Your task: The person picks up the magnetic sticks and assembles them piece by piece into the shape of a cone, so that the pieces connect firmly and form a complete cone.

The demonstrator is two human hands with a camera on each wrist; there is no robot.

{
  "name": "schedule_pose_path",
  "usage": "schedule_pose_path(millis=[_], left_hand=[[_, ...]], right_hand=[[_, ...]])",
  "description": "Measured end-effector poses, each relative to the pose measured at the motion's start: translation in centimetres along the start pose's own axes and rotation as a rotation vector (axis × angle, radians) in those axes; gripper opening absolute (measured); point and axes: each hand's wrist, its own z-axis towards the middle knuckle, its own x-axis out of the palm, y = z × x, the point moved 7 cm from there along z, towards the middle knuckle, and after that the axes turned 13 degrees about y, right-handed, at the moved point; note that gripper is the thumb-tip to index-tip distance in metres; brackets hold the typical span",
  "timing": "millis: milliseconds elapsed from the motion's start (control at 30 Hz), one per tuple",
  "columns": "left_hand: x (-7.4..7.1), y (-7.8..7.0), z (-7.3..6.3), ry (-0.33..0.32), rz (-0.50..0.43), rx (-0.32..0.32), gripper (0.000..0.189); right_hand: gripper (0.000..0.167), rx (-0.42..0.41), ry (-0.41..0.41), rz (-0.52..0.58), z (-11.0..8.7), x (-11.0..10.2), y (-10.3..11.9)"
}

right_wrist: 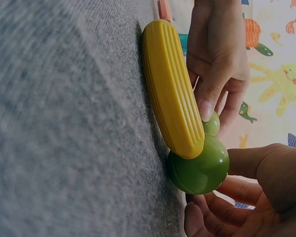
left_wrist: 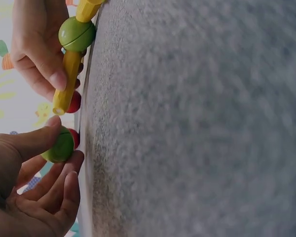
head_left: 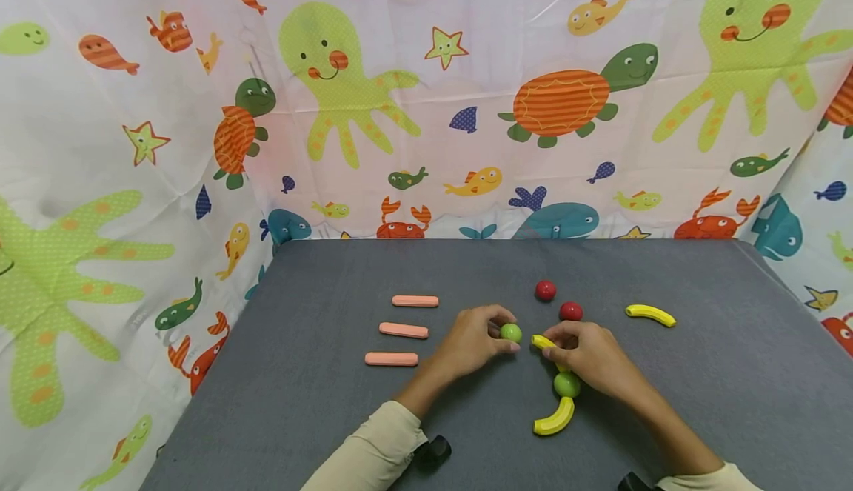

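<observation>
Between the thumb and fingers of my left hand (head_left: pixel 472 339) is a green ball (head_left: pixel 511 332). My right hand (head_left: pixel 596 358) pinches a curved yellow piece (head_left: pixel 543 342), partly covered by the fingers. That piece runs into a second green ball (head_left: pixel 566 384), which has another curved yellow piece (head_left: pixel 555 418) on its far side, so they form one chain. In the left wrist view, the free end of the held yellow piece (left_wrist: pixel 68 84) faces the left hand's ball (left_wrist: pixel 60 146) across a small gap. The right wrist view shows the chain's other yellow piece (right_wrist: pixel 172 89) close up.
Two red balls (head_left: pixel 545 290) lie just beyond the hands on the grey table (head_left: pixel 320 402). A loose curved yellow piece (head_left: pixel 651 315) is to the right. Three pink sticks (head_left: pixel 403 330) lie at left. A sea-animal curtain (head_left: pixel 426 143) hangs behind the table.
</observation>
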Motion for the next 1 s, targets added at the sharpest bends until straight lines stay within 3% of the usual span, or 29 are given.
schedule_pose_path(millis=[733,1000], left_hand=[[1.2,-0.4,0.3,0.056,-0.016,0.008,0.037],[0.5,-1.1,-1.4,-0.012,0.095,0.029,0.037]], right_hand=[[0.017,0.0,-0.004,-0.019,0.1,0.4,0.2],[0.02,-0.012,0.013,-0.029,0.4,0.3,0.0]])
